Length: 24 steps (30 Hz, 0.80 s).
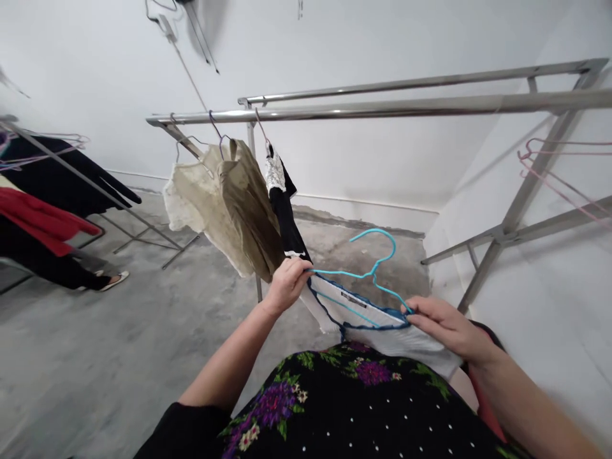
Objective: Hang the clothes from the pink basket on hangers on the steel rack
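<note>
My left hand is closed around one end of a turquoise wire hanger and the shoulder of a white garment with dark blue trim. My right hand pinches the garment's other shoulder over the hanger's opposite end. The hanger's hook points up, below the steel rail. The garment lies against my black floral clothing.
On the rail hang a cream top, an olive-beige garment and a black-and-white piece. Empty pink hangers hang at right. A second rack with black and red clothes stands at left, with a person's sandalled foot below it.
</note>
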### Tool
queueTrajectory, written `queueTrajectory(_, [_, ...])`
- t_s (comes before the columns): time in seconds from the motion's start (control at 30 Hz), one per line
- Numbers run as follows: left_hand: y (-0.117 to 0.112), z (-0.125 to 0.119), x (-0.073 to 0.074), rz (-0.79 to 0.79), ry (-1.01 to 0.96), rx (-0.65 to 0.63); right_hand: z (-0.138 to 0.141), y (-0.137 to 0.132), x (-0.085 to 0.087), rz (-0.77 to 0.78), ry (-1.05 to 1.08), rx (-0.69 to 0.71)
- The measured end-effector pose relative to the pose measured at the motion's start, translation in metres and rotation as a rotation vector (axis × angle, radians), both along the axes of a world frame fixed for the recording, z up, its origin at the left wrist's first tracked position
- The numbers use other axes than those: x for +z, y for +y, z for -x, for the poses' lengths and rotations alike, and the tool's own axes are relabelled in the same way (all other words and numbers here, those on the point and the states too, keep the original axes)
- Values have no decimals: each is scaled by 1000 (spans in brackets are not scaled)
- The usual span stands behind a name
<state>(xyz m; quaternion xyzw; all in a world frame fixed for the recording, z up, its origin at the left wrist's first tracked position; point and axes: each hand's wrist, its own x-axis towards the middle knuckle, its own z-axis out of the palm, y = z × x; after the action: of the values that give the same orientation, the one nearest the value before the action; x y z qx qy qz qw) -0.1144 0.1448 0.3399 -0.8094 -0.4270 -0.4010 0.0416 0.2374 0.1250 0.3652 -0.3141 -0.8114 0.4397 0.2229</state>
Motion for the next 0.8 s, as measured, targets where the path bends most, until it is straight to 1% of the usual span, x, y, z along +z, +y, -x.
queueTrajectory(0.07, [7, -10, -2, 15, -13, -56, -9, -5, 0, -1, 4, -30])
queueTrajectory(0.13, [16, -22, -3, 29, -28, -93, -19, -9, 0, 30, 1, -26])
queueTrajectory(0.23, [31, -44, -3, 5, -38, -83, -31, -11, -5, 68, -3, -42])
queueTrajectory(0.3, [40, -61, -2, -33, -44, -5, -36, -10, -11, 56, 20, -106])
queueTrajectory(0.37, [46, -80, -3, -69, -101, 141, -40, -6, -17, 29, 50, -161])
queueTrajectory(0.4, [48, -91, -6, -85, -153, 229, -41, -2, -20, 21, 60, -170])
queueTrajectory(0.47, [51, -112, -15, -95, -273, 390, -42, 7, -23, 14, 78, -176])
queueTrajectory(0.53, [55, -130, -30, -14, -371, 492, -41, 18, -23, 11, 119, -195])
queueTrajectory(0.6, [64, -143, -45, 164, -452, 498, -37, 27, -22, 24, 170, -207])
queueTrajectory(0.67, [78, -148, -56, 365, -507, 423, -29, 33, -19, 66, 225, -204])
queueTrajectory(0.7, [86, -148, -61, 440, -514, 371, -24, 35, -18, 95, 257, -203])
queueTrajectory(0.73, [95, -147, -64, 491, -510, 323, -18, 37, -16, 123, 293, -212])
queueTrajectory(0.8, [109, -142, -68, 541, -481, 249, -4, 42, -13, 156, 368, -263])
